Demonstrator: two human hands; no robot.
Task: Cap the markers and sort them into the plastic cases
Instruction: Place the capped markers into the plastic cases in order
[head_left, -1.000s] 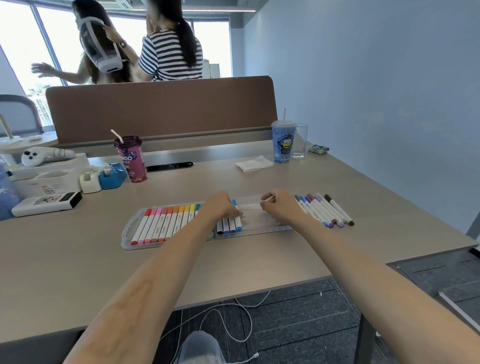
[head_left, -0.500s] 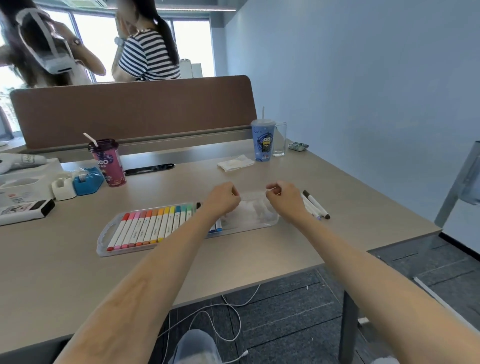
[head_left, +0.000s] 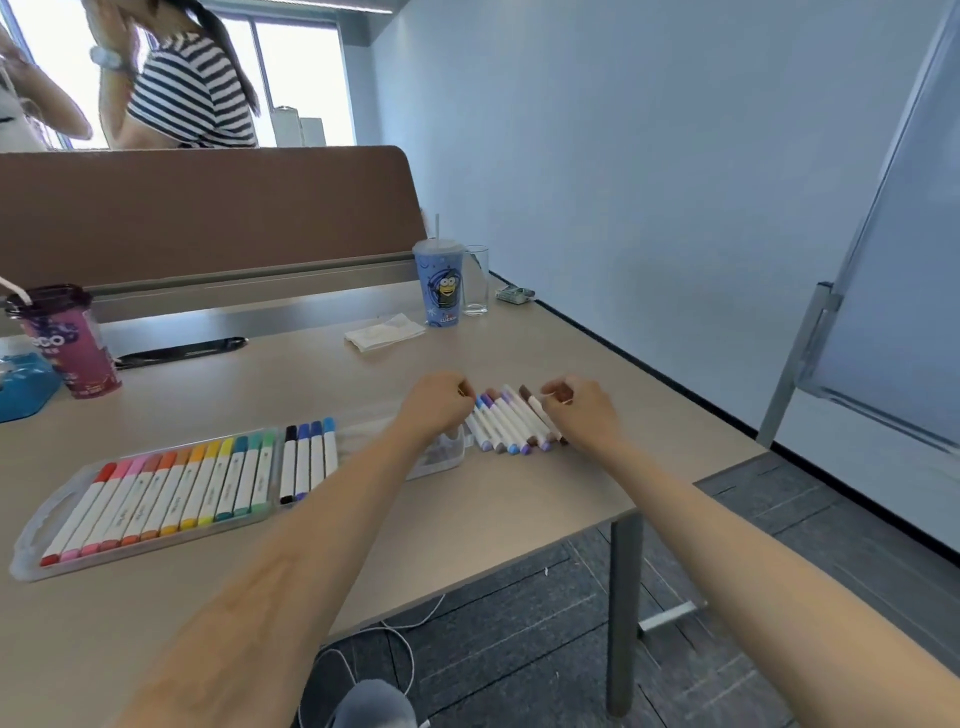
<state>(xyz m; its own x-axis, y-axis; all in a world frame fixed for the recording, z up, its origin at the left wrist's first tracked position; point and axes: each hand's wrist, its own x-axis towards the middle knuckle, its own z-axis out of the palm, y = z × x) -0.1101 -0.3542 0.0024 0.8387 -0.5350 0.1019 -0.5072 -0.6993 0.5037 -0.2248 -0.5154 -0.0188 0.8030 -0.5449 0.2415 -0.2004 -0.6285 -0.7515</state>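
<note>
The step in hand looks like gathering the loose markers (head_left: 506, 418) that lie in a row near the right edge of the bench (head_left: 467, 519), between the two hands. The left hand (head_left: 434, 410) sits at the left end of the row with its fingers curled under. Whether its grip holds anything I cannot tell, since the fingertips are hidden from this side. The right hand (head_left: 584, 413) is at the right end, and its grip appears pinched on the brown-capped marker (head_left: 532, 402), thumb against a curled finger.

To do this well, I would check each marker for a seated cap at both ends before lifting it. I would then carry one or two at a time to the half-empty case (head_left: 441, 457) just left of the row, laying them parallel to the four dark and blue markers (head_left: 309, 457) already in it. That case is partly covered by the left forearm, so the arm needs to clear it first.

The loose markers are slim white barrels with coloured ends – blues, purples and browns – lying side by side and touching, slanted to the bench edge. They would probably roll if nudged. The full case (head_left: 31, 535), towards the left near corner, holds a neat rainbow row running from red to green.
</note>
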